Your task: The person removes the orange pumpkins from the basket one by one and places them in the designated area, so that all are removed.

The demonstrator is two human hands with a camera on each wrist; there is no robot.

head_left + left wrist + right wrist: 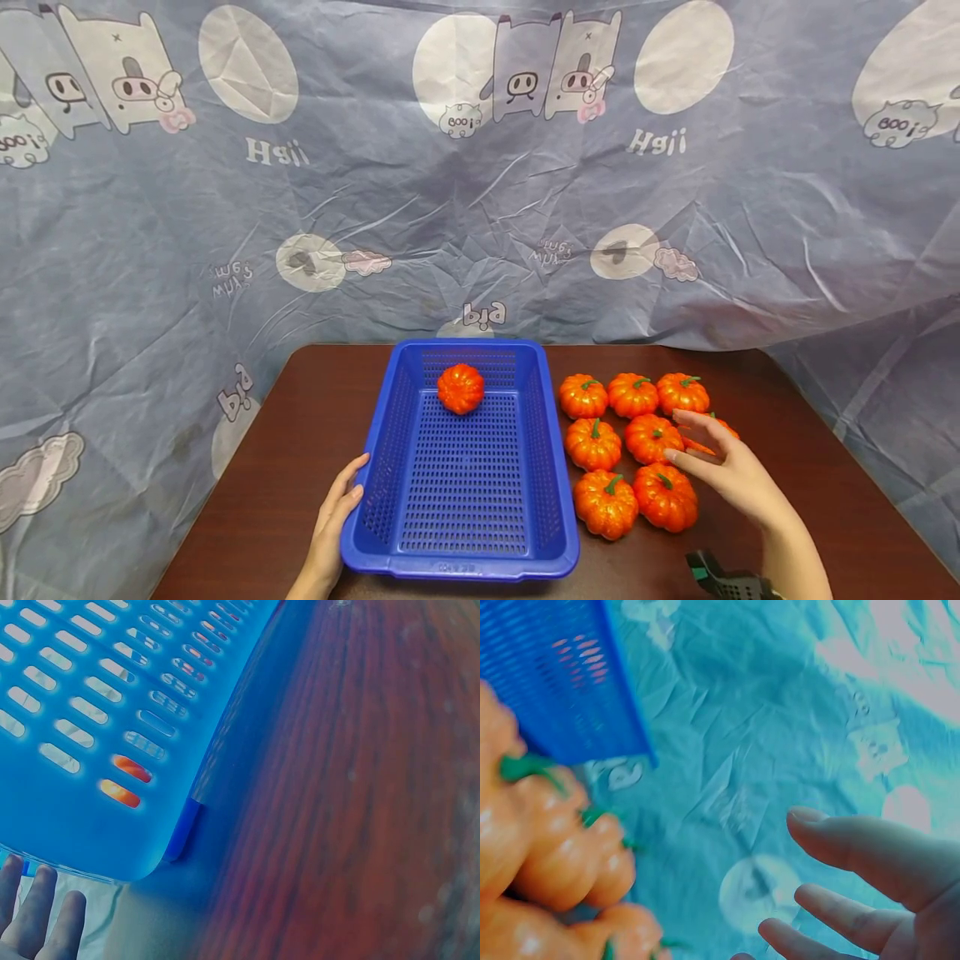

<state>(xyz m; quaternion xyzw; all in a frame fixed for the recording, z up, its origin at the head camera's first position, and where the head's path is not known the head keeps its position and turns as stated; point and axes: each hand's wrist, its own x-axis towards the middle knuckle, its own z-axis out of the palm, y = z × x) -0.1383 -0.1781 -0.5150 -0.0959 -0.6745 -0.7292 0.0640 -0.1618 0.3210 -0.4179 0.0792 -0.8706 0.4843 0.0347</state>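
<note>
A blue plastic basket with slotted walls stands on the table, one small orange pumpkin lying near its far end. My left hand rests its fingertips against the basket's left rim, its fingers fairly straight in the left wrist view. To the basket's right, several orange pumpkins with green stems sit in rough rows. Over the right side of this group hovers my right hand, thumb and fingers spread with nothing between them. It partly hides a pumpkin at the right; the middle pumpkin is just left of its fingertips.
The dark brown wooden table ends at a grey-blue printed cloth hanging behind it. A black strap-like device shows by the right wrist. Near the front of the group are two pumpkins, one of them at the left.
</note>
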